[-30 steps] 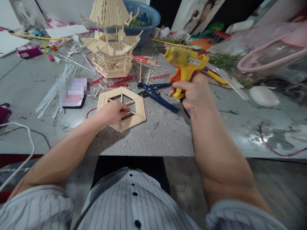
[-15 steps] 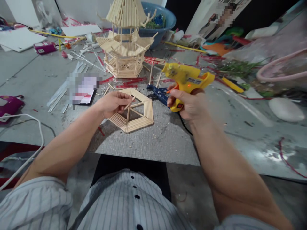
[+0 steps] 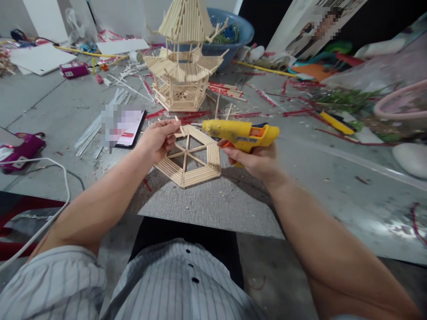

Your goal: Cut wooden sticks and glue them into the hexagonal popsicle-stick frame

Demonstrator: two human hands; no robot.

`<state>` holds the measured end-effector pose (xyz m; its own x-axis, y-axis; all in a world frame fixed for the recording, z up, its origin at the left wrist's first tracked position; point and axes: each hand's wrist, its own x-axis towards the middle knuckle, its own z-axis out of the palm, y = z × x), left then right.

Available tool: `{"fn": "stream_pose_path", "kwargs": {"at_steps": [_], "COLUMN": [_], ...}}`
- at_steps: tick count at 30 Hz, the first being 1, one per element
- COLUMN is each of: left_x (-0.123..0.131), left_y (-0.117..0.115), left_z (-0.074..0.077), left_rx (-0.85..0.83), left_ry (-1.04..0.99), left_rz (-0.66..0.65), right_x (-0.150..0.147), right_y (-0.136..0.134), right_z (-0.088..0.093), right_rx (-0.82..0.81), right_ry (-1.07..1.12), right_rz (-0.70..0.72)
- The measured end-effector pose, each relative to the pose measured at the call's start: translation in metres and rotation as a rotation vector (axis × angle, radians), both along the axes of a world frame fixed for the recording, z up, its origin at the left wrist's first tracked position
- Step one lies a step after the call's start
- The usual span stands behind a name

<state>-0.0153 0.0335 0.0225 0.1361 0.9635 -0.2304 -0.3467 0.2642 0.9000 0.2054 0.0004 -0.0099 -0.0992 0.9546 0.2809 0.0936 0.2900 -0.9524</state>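
Note:
Pinched in the fingers of my left hand (image 3: pixel 162 137) is a short wooden stick (image 3: pixel 180 126), held over the far left part of a hexagonal frame. That wooden frame (image 3: pixel 213 156) lies flat on the table, with thin spokes meeting at its middle. My right hand (image 3: pixel 255 161) is wrapped around a yellow glue gun (image 3: pixel 230 129), whose nozzle points left toward the stick. A small gap seems to separate nozzle and stick. Part of a dark blue tool shows behind the glue gun; most of it is hidden.
A pagoda model of wooden sticks (image 3: pixel 182 71) stands behind the frame, before a blue basin (image 3: pixel 247 33). A phone (image 3: pixel 130 129) and clear glue sticks (image 3: pixel 100 116) lie left. Red wrapper scraps, a yellow cutter (image 3: pixel 336 122) and a white mouse-shaped object (image 3: pixel 412 159) lie around.
The glue gun has moved left and tipped level, bringing its nozzle close to the stick. My left hand has turned the stick more upright and lifted it off the frame's middle. The view has shifted slightly.

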Motion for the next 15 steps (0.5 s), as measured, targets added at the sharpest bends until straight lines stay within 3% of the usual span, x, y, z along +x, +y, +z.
{"fn": "stream_pose_path", "kwargs": {"at_steps": [8, 15], "left_x": [0.0, -0.001], "left_y": [-0.001, -0.001], "left_z": [0.002, 0.0], "left_rx": [-0.004, 0.029], "left_ry": [-0.016, -0.027], "left_rz": [0.039, 0.032], "right_x": [-0.004, 0.001], "right_y": [0.0, 0.0], "right_z": [-0.004, -0.013], "right_rx": [-0.031, 0.173], "right_ry": [0.004, -0.205], "right_rz": [-0.013, -0.041]}}
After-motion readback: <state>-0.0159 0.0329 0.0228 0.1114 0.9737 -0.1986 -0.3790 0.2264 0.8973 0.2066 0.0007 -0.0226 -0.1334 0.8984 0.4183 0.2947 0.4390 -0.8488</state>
